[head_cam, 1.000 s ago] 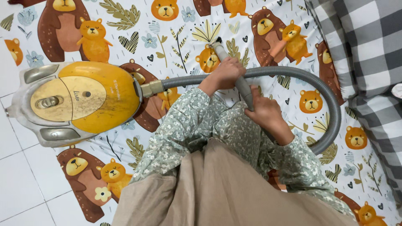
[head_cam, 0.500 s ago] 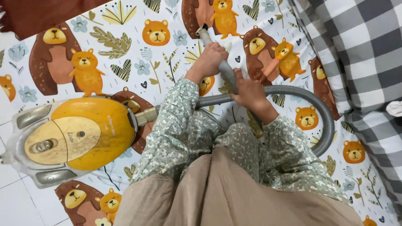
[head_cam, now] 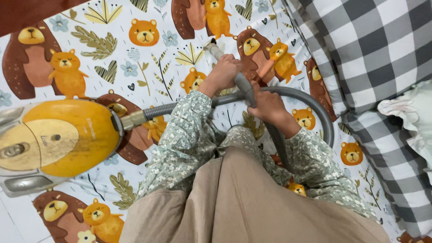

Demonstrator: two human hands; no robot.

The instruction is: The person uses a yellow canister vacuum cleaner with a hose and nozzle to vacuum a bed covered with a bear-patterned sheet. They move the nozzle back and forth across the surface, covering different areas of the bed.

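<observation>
One grey vacuum wand (head_cam: 240, 83), rigid plastic tube, lying slantwise over the middle of the bear-print sheet (head_cam: 148, 63), its nozzle tip (head_cam: 211, 46) pointing to the far side and apparently touching the fabric. Judged light and stiff, smooth enough to twist in a loose grip; best held along the straight tube, one hold near the tip for steering and one nearer the hose joint for pushing. Left hand (head_cam: 225, 72): fingers curled round the far part of the tube, knuckles up, wrist bent slightly downward, forearm in a green floral sleeve (head_cam: 189, 130) reaching out from the near side. Right hand (head_cam: 266, 104): wrapped round the near part of the tube where it meets the hose, thumb side toward the far edge, wrist straight. Both holds look firm and closed. One ribbed grey hose (head_cam: 315, 105), flexible and springy by the look of it, looping from the wand out to the right, round and back under the arms to the left. One yellow canister vacuum (head_cam: 58, 139), probably the heavy item, resting at the left on the sheet. One grey-and-white checked pillow (head_cam: 378, 49) at the far right; one pale frilled cloth (head_cam: 411, 117) just beside it. One beige garment (head_cam: 252, 202) fills the near centre.
</observation>
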